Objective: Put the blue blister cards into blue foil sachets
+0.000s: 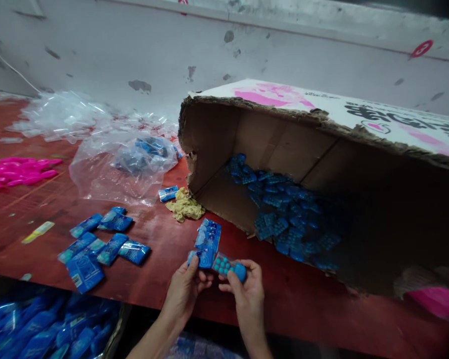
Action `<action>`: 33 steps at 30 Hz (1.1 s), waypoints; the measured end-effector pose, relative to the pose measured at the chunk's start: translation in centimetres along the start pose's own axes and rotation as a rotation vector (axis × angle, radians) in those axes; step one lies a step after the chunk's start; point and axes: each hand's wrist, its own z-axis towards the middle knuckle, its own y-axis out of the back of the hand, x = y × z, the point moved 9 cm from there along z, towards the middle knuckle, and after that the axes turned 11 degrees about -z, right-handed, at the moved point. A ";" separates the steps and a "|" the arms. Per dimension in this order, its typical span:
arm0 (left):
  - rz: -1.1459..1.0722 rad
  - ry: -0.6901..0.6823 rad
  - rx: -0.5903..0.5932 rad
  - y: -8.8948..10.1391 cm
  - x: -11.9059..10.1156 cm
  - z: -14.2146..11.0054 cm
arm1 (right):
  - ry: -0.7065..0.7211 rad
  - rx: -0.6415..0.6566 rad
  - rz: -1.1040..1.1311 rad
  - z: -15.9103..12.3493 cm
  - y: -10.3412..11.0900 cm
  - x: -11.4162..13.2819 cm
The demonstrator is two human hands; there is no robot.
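Note:
My left hand point(183, 286) is closed, thumb on top, on a blue printed packet point(206, 259) at the near end of a short row of overlapping blue packets point(208, 233). Close beside it, my right hand point(249, 291) pinches a small clear pack of turquoise balls point(222, 264) with a rounded blue end point(240, 272). The pack's left end is right at the packet's edge; whether it is inside the packet I cannot tell. To the left, several filled blue packets point(85, 271) lie in a loose pile on the red table point(153, 269).
A big cardboard box point(215, 127) lies on its side at the right, with many turquoise ball packs point(284, 204) inside. Crumpled yellow cloth point(185, 205), a clear plastic bag point(93, 169) and pink pieces point(18, 172) lie farther back. Blue packets point(41, 329) fill a container below the table edge.

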 end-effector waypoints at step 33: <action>0.014 0.271 0.202 -2.3 0.8 -0.4 | 0.057 0.292 -0.097 0.8 -1.9 -1.0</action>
